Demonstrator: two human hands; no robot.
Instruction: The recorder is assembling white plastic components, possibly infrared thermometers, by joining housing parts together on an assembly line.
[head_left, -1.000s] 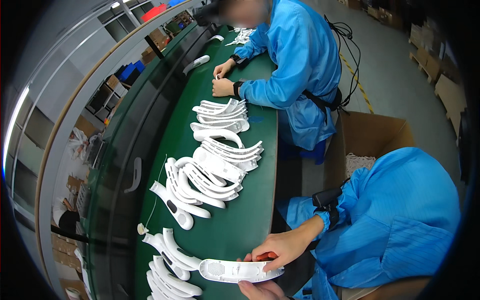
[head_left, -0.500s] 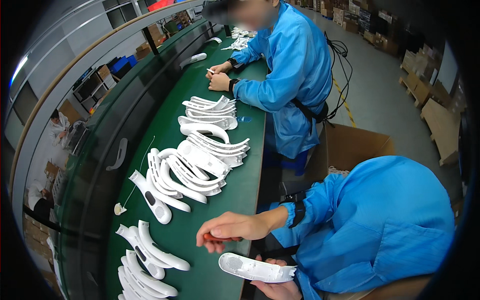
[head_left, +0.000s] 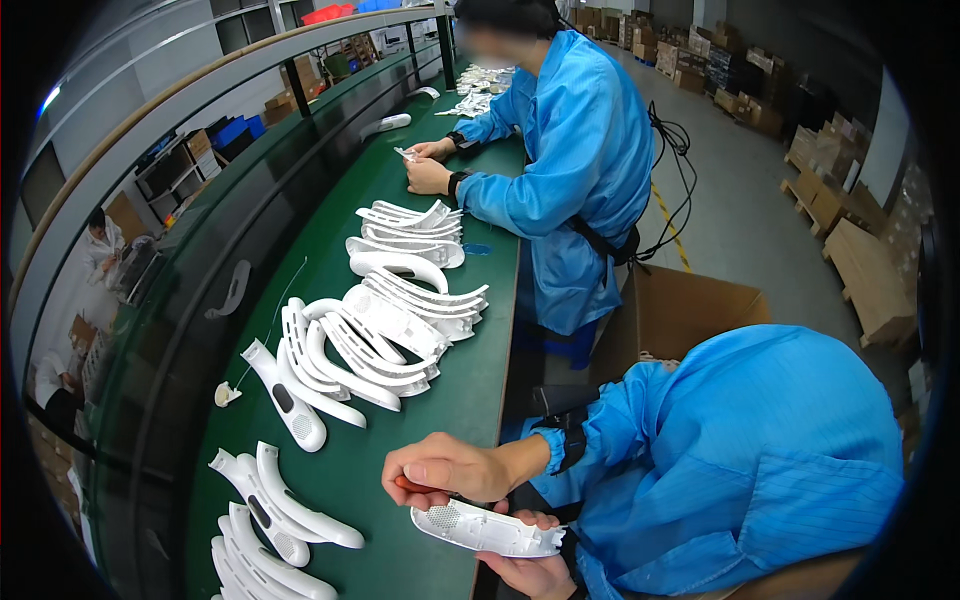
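Observation:
My left hand (head_left: 532,572) is closed around a white curved plastic shell (head_left: 500,532) at the table's near right edge. The shell's hollow inner side faces up, with a perforated patch at its left end. Just above it, my right hand (head_left: 440,470) is closed on a small red-handled tool (head_left: 414,485). The fingers cover most of this tool, and I cannot make out its working end or whether it touches the shell. Left of my hands lie more white curved shells (head_left: 300,500) on the green tabletop (head_left: 390,450).
A bigger row of shells (head_left: 370,335) runs along the table's middle. Left of it lies a small pale part on a thin wire (head_left: 228,394). Beyond, a co-worker in blue (head_left: 585,150) handles a small white piece (head_left: 406,155). An open cardboard box (head_left: 690,310) stands beside the table.
My right hand has come down closer to the shell, bringing the red-handled tool to its upper edge. The whole view has shifted slightly.

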